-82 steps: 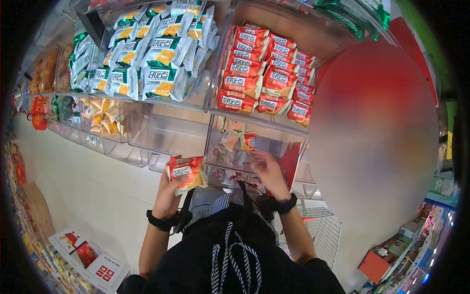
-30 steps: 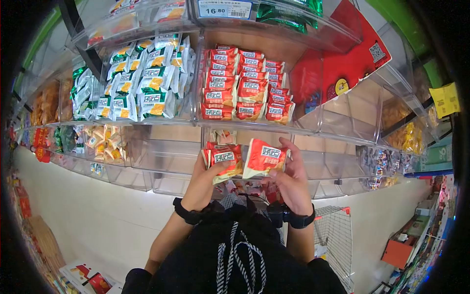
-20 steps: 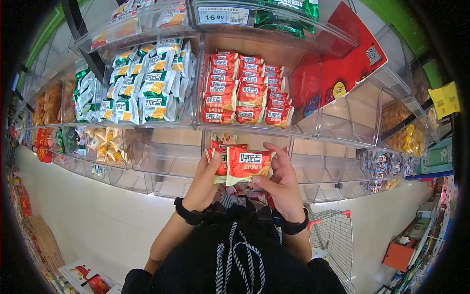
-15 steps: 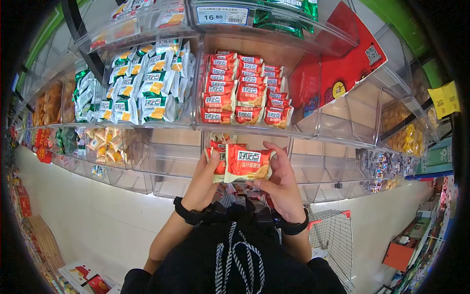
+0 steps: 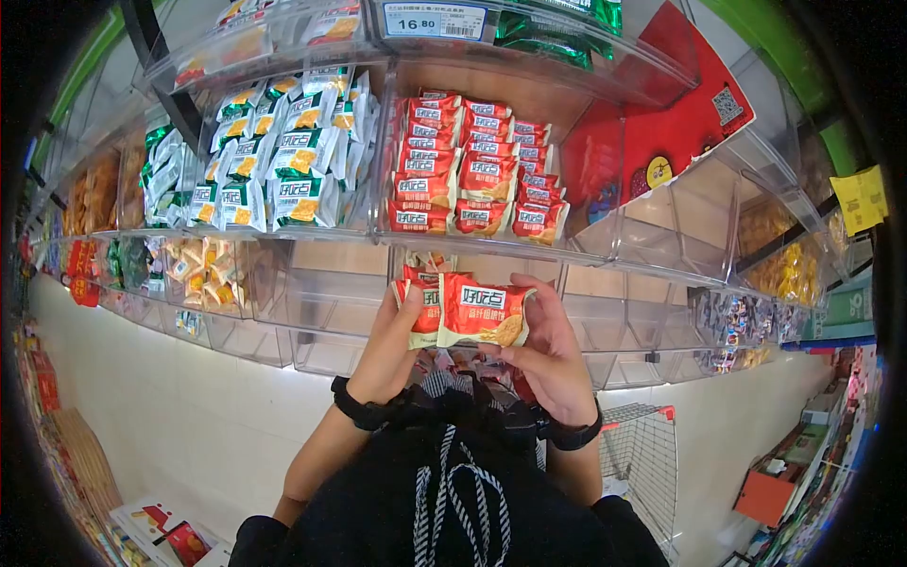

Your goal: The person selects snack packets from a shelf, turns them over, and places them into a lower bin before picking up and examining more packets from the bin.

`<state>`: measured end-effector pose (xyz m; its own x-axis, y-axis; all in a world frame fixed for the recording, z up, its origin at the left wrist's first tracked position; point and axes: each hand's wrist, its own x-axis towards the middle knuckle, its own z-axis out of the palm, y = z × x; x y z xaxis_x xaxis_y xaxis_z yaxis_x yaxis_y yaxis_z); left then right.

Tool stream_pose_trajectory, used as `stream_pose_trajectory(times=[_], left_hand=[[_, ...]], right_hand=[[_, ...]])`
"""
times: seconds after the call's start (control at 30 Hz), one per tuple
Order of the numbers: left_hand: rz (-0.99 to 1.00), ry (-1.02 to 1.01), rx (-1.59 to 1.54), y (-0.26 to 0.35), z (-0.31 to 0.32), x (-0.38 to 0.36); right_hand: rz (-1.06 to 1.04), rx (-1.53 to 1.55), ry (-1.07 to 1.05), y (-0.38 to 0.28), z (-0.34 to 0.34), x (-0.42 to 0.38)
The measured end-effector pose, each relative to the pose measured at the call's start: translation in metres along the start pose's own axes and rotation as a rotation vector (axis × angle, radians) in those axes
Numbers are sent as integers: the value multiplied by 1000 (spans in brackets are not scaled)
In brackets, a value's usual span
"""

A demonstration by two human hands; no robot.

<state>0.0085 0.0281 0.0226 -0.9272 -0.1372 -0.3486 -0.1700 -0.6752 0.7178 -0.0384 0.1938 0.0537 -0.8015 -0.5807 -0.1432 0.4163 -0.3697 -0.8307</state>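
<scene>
In front of my chest, my right hand (image 5: 556,359) is closed on a red and cream biscuit packet (image 5: 482,312) with a biscuit pictured at its lower right corner. My left hand (image 5: 389,345) grips a matching biscuit packet (image 5: 427,319), thumb over its front. The right packet overlaps the left one, hiding part of it. Just behind them, more red packets show in a lower clear bin. Straight ahead, rows of the same red biscuit packets (image 5: 486,175) stand in a clear shelf bin.
White and green packets (image 5: 302,175) fill the neighbouring bin on the left. Above hangs a price label (image 5: 435,23). A red card (image 5: 652,123) leans at the right of the bin. Near my right side stands a wire shopping cart (image 5: 644,463), and a red box (image 5: 767,496) lies farther right.
The right packet has shifted slightly right and tilted, its right end a little lower. Both hands keep their hold. The view has moved only slightly.
</scene>
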Motion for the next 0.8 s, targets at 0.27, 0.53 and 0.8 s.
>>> stream_pose_trajectory(times=[0.27, 0.53, 0.8], left_hand=[[18, 27, 15, -13, -2, -1], [-15, 88, -66, -11, -24, -1], [64, 124, -143, -6, -36, 4]], right_hand=[[47, -174, 131, 9, -2, 0], [-232, -711, 345, -41, -30, 36], [40, -1184, 36, -49, -56, 147]])
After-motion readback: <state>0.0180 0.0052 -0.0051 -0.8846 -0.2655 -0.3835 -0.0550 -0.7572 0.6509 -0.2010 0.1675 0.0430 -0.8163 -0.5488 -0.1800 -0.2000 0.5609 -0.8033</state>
